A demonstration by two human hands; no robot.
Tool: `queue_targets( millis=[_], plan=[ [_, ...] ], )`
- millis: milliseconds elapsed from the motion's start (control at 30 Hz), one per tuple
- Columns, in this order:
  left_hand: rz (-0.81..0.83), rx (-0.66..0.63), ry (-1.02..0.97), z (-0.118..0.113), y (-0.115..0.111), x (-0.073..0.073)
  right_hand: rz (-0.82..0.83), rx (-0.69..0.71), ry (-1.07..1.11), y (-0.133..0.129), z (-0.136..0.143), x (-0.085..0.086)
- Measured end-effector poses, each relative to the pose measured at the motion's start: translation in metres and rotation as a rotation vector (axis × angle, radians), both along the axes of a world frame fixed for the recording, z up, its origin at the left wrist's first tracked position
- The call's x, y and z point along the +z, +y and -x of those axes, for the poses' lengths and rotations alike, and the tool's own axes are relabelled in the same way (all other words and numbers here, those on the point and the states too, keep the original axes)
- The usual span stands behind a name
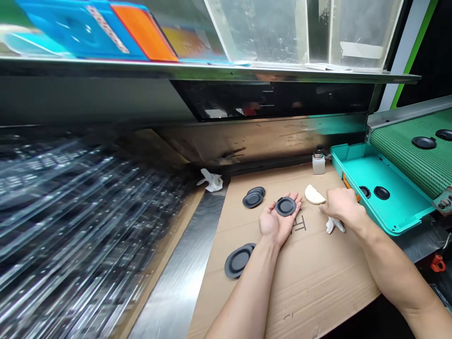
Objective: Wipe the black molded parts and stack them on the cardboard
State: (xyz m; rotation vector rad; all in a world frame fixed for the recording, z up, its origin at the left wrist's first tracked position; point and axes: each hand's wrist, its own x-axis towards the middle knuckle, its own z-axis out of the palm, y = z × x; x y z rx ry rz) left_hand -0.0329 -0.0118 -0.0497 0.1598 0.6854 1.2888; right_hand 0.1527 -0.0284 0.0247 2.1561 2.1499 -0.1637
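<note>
My left hand (277,219) is palm up with its fingers stretched, and a black round plastic cap (286,206) rests on it. My right hand (341,205) is closed in a fist, with a crumpled white cloth (334,225) sticking out from under it. Just beyond my right hand lies a cream half-round pad (314,195) on the cardboard sheet (300,278). Two overlapping black caps (253,199) lie left of my left hand. Nearer to me is another pair of black caps (238,261), partly behind my left forearm.
A turquoise tray (406,207) holding two black caps stands at the right, under the end of a green conveyor belt (413,155) carrying more caps. A small bottle (318,162) and another white cloth (211,180) stand at the back. Blurred clear plastic trays (77,235) fill the left.
</note>
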Motion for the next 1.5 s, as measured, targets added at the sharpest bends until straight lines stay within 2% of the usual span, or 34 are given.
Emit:
queue_targets(
  millis=[67, 133, 233, 333, 467, 567, 767, 833, 900, 1033, 1100, 1200, 1400, 1500],
  plan=[
    [0.003, -0.005, 0.004, 0.000, 0.001, 0.000, 0.099, 0.070, -0.008, -0.001, -0.002, 0.001],
    [0.007, -0.017, 0.024, 0.000, 0.001, 0.000, 0.111, 0.202, 0.079, 0.000, -0.002, -0.002],
    [-0.020, -0.048, 0.050, -0.001, 0.001, 0.000, -0.059, 0.406, 0.372, 0.002, 0.006, -0.010],
    [-0.060, -0.062, 0.040, -0.005, -0.002, 0.000, -0.267, 0.443, 0.559, 0.003, 0.024, -0.025],
    [-0.099, -0.116, 0.048, -0.015, -0.007, -0.003, -0.352, 0.415, 0.569, 0.001, 0.049, -0.046],
    [-0.143, -0.164, 0.051, -0.019, -0.009, -0.007, -0.376, 0.396, 0.524, 0.001, 0.056, -0.054],
    [-0.099, -0.174, 0.104, -0.015, -0.009, -0.009, -0.183, 0.596, 0.438, -0.003, 0.048, -0.043],
    [-0.100, -0.157, 0.129, -0.015, -0.008, -0.008, -0.116, 0.570, 0.409, -0.004, 0.040, -0.036],
    [-0.091, -0.121, 0.139, -0.016, -0.007, -0.008, -0.078, 0.486, 0.411, -0.003, 0.031, -0.029],
    [-0.063, -0.087, 0.087, -0.016, -0.003, -0.004, -0.190, 0.389, 0.569, 0.007, 0.016, -0.024],
    [-0.073, -0.120, 0.043, -0.014, -0.003, -0.002, -0.251, 0.353, 0.644, 0.012, 0.015, -0.026],
    [-0.101, -0.171, 0.030, -0.012, -0.004, -0.002, -0.258, 0.280, 0.677, 0.016, 0.018, -0.032],
    [-0.098, -0.210, 0.073, -0.011, -0.006, -0.004, -0.259, 0.253, 0.816, 0.018, 0.019, -0.040],
    [-0.093, -0.200, 0.088, -0.010, -0.007, -0.003, -0.327, 0.210, 0.767, 0.020, 0.019, -0.041]
  ],
)
